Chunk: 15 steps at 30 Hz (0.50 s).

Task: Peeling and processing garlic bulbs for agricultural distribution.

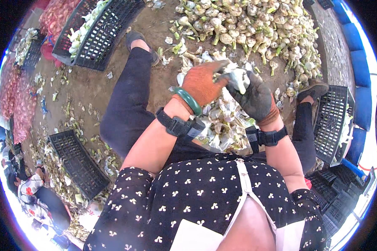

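Note:
Between my hands is a whitish garlic bulb, with loose skin around it. My left hand, in an orange glove with a green bangle at the wrist, pinches the bulb from the left. From the right, the dark-coated fingers of my right hand close around it; part of the bulb is hidden behind them. Below my hands, between my legs, lies a heap of papery garlic skins. Just beyond is a large pile of untrimmed garlic bulbs with stubby stems and dirt on them.
A black crate holding pale garlic stands at the far left. Another crate is beside my right foot, and a dark crate lies at left. Red net sacks line the left side. Another person sits at lower left.

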Tool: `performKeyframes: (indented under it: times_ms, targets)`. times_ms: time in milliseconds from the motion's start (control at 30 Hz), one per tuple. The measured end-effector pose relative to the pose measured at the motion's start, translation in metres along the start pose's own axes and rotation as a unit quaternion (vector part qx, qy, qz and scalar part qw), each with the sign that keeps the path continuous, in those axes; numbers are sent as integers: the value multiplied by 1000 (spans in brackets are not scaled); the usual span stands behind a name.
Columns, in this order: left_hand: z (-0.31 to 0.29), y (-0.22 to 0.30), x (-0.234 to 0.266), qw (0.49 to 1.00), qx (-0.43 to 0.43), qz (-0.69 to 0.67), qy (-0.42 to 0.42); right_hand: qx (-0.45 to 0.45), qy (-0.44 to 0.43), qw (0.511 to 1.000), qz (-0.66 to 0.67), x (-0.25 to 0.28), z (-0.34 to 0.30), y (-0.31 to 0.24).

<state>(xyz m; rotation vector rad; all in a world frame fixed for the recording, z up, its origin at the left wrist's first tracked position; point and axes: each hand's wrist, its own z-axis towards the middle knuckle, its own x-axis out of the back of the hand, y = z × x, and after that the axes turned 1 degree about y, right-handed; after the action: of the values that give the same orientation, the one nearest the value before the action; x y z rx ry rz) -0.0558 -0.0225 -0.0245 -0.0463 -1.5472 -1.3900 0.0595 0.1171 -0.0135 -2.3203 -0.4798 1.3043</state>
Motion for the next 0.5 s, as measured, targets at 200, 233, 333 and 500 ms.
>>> performKeyframes:
  times_ms: [200,233,333,500]
  targets:
    - [-8,23,4,988,-69,139,-3,44,21,912,-407,-15,-16,-9]
    - [-9,22,4,985,-90,150,-6,19,23,892,-451,-20,-19,-14]
    - [-10,19,4,973,-162,164,-28,-39,7,870,-491,-20,-28,-28]
    - [1,5,-5,990,-90,109,-17,-156,-240,807,-516,-30,-37,-25]
